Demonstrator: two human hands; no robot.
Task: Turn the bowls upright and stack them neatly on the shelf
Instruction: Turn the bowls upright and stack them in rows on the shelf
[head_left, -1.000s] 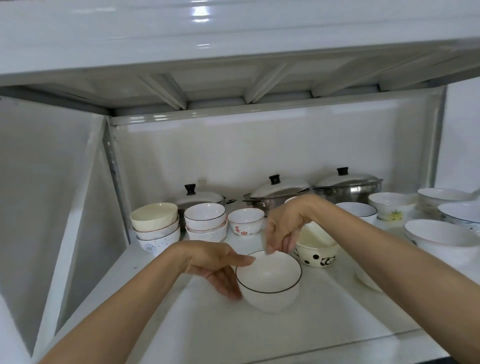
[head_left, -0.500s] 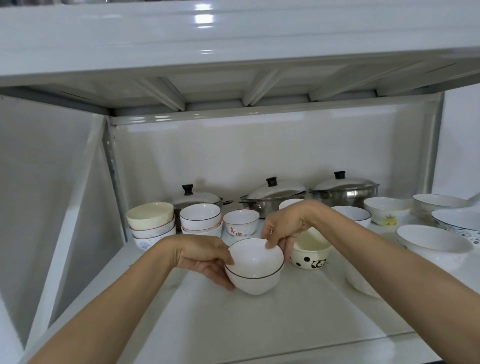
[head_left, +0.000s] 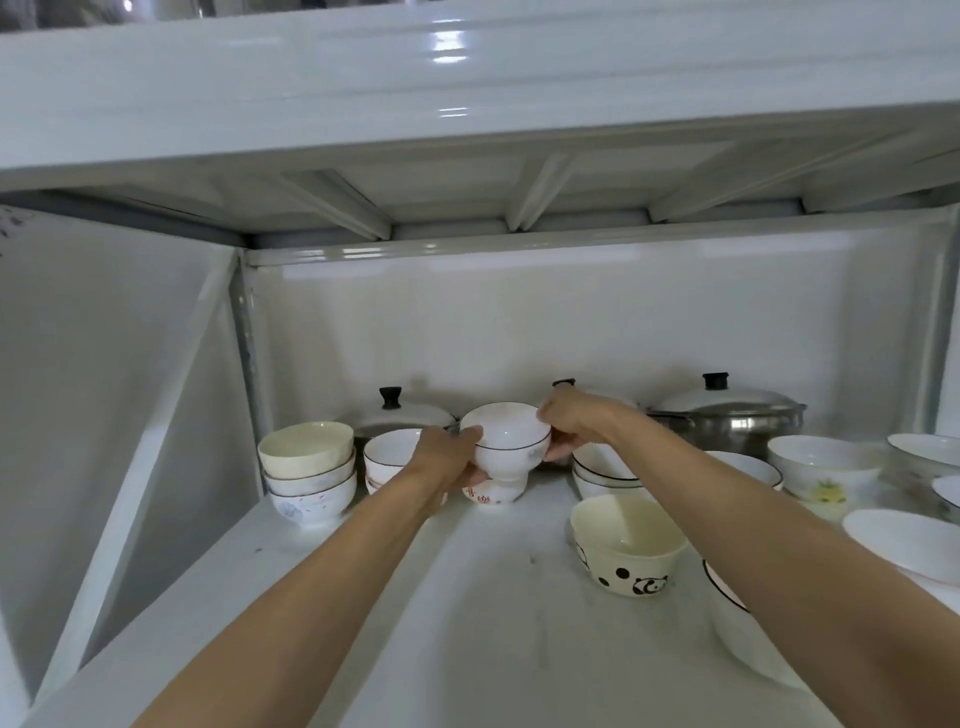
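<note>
A white bowl with a thin dark rim line (head_left: 511, 441) is upright, held between both hands at the back of the white shelf (head_left: 467, 623). My left hand (head_left: 447, 460) grips its left side and underside; my right hand (head_left: 569, 423) grips its right rim. The bowl sits in or just above a small white bowl with red characters (head_left: 491, 496). To the left stand a stack of three bowls topped by a cream one (head_left: 309, 470) and a stack of dark-rimmed bowls (head_left: 389, 452), partly hidden by my left hand.
A cream panda bowl (head_left: 626, 553) stands mid-shelf on the right. Behind my right arm is another dark-rimmed stack (head_left: 602, 470). More bowls (head_left: 823, 467) crowd the right side. Lidded steel pots (head_left: 727, 415) line the back wall. The upper shelf (head_left: 467, 104) hangs low overhead.
Both hands lifted the dark-rimmed bowl from the front of the shelf and carried it back, onto the small red-character bowl.
</note>
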